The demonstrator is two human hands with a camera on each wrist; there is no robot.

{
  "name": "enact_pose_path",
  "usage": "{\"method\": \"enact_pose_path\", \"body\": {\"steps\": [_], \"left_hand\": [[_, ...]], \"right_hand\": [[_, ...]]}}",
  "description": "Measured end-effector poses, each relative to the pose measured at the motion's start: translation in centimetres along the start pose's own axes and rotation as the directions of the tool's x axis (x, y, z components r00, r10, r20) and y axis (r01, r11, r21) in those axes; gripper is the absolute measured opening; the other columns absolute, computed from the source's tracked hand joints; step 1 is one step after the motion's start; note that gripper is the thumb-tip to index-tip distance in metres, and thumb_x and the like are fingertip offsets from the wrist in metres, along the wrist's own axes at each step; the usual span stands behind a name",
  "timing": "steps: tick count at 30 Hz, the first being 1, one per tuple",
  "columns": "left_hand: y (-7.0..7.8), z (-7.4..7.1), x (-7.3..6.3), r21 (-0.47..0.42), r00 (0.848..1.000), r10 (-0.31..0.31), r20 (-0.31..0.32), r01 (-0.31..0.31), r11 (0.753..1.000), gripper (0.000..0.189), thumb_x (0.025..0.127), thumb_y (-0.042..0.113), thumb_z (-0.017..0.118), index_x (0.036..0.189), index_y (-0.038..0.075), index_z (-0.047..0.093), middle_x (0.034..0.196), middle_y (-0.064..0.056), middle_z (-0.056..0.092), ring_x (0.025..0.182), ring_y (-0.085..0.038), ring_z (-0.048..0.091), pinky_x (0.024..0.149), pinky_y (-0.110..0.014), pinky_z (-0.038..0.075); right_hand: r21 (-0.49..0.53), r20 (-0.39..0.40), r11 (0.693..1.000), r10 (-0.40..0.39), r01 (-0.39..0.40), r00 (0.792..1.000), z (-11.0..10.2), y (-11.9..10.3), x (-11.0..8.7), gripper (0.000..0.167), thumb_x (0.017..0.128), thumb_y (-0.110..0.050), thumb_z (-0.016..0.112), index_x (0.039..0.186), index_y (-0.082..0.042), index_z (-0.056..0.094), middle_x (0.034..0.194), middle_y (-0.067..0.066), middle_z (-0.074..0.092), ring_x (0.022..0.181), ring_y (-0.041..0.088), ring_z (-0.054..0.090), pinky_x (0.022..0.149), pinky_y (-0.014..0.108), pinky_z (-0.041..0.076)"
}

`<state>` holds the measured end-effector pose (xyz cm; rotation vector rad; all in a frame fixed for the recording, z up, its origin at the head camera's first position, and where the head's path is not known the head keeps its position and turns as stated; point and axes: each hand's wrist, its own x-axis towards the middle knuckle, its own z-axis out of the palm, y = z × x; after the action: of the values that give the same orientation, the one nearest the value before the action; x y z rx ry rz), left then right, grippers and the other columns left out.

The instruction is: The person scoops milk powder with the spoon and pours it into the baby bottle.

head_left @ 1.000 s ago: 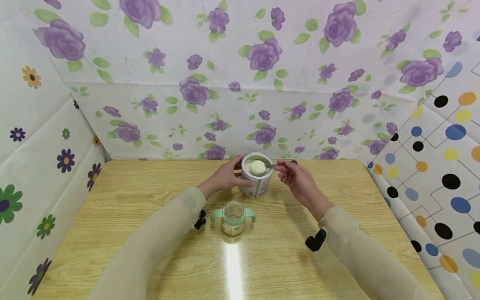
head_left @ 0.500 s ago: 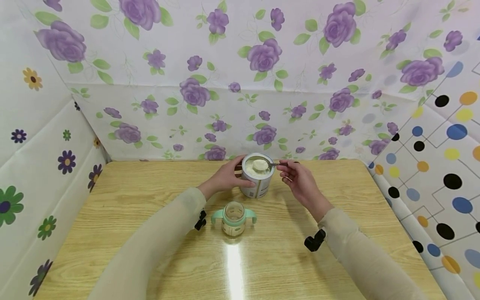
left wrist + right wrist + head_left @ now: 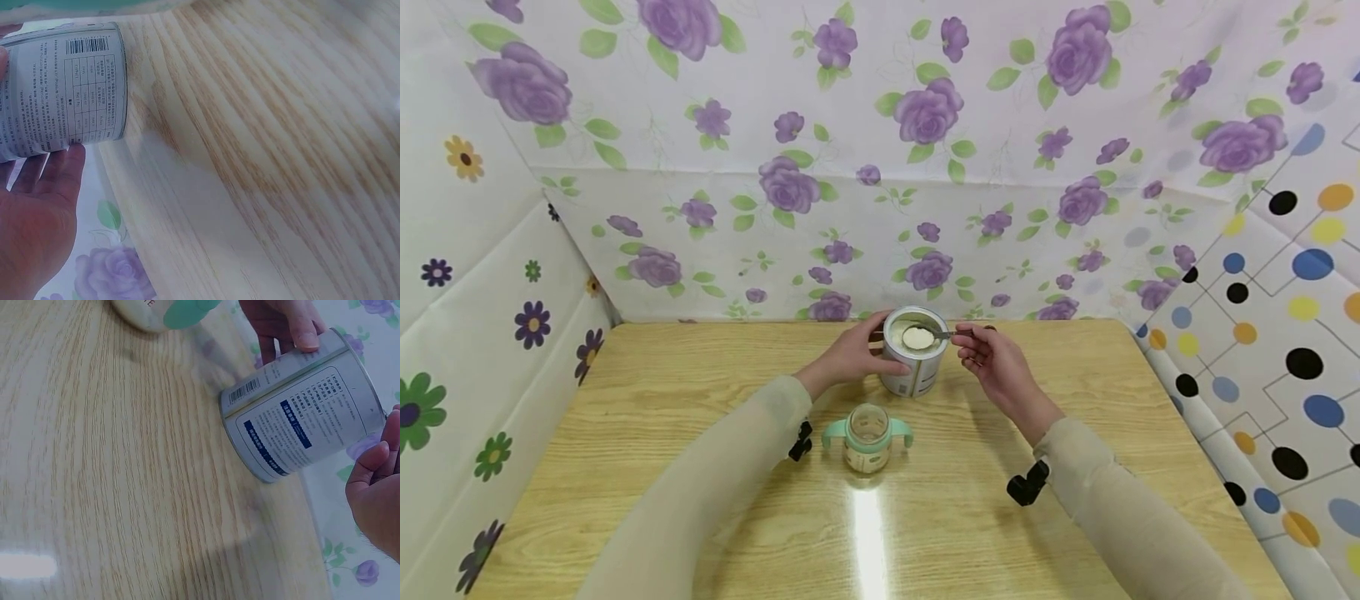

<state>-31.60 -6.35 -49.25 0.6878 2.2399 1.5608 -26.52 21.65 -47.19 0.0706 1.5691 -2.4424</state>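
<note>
A silvery-white can of pale powder (image 3: 912, 375) stands open near the table's back edge. My left hand (image 3: 855, 352) grips it from the left, thumb on the near side and fingers round the far side. From the right, my right hand (image 3: 997, 362) pinches the handle of a spoon (image 3: 942, 334). The spoon's bowl, heaped with powder (image 3: 917, 337), is inside the can's mouth. In the right wrist view the can's printed label (image 3: 287, 419) shows, but the spoon is hidden.
A baby bottle (image 3: 867, 442) with mint-green handles and no lid stands in front of the can, near my left wrist. Patterned cloth walls (image 3: 865, 242) rise behind and beside the wooden table (image 3: 647, 400).
The spoon's bowl shifted slightly right and up, then came back left and lower in the can's mouth. My left hand and the can stay in place.
</note>
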Motion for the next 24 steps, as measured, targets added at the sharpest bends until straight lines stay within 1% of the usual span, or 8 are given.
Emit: {"method": "enact_pose_path", "body": {"steps": [3,8,10,17,24], "left_hand": [[-0.04,0.02,-0.01,0.001,1.0,0.006,-0.001,-0.006,1.0,0.099,0.086,0.022,0.094,0.167,0.02,0.036,0.16,-0.005,0.048,0.148,-0.032,0.049,0.117,-0.045,0.05],[-0.01,0.09,-0.16,-0.004,1.0,0.008,0.002,-0.007,1.0,0.1,0.086,0.021,0.094,0.167,0.02,0.036,0.161,-0.007,0.048,0.148,-0.033,0.048,0.117,-0.046,0.049],[-0.01,0.1,-0.19,-0.008,1.0,0.006,0.003,-0.005,1.0,0.1,0.086,0.021,0.094,0.167,0.02,0.035,0.161,-0.007,0.047,0.148,-0.033,0.048,0.117,-0.045,0.05],[-0.05,0.14,-0.12,-0.002,1.0,0.001,0.003,-0.001,1.0,0.099,0.088,0.023,0.093,0.168,0.019,0.034,0.162,-0.007,0.047,0.149,-0.033,0.047,0.117,-0.045,0.049],[-0.08,0.07,-0.05,0.005,1.0,0.002,-0.007,-0.002,1.0,0.101,0.086,0.023,0.094,0.167,0.02,0.034,0.161,-0.006,0.048,0.149,-0.032,0.048,0.117,-0.044,0.049]], "right_hand": [[0.026,-0.008,1.0,-0.001,0.001,1.0,0.01,0.12,0.15,0.036,0.119,-0.022,0.04,0.114,-0.01,0.074,0.094,-0.003,0.078,0.082,0.01,0.066,0.076,0.022,0.055],[0.115,-0.021,0.993,0.008,-0.005,1.0,0.13,0.07,0.31,0.039,0.118,-0.02,0.04,0.109,-0.008,0.076,0.091,-0.001,0.08,0.079,0.01,0.067,0.075,0.021,0.055],[0.136,-0.022,0.991,0.015,-0.012,1.0,0.16,0.05,0.34,0.04,0.119,-0.02,0.04,0.108,-0.008,0.076,0.09,-0.001,0.08,0.078,0.01,0.067,0.075,0.022,0.054],[0.132,-0.033,0.991,0.029,-0.024,0.999,0.42,0.04,0.37,0.04,0.119,-0.02,0.04,0.107,-0.009,0.076,0.09,-0.001,0.08,0.078,0.01,0.067,0.075,0.022,0.054],[0.12,-0.041,0.993,0.026,-0.02,0.999,0.5,0.02,0.47,0.041,0.119,-0.02,0.037,0.109,-0.008,0.074,0.09,-0.001,0.079,0.077,0.009,0.067,0.074,0.022,0.054]]}}
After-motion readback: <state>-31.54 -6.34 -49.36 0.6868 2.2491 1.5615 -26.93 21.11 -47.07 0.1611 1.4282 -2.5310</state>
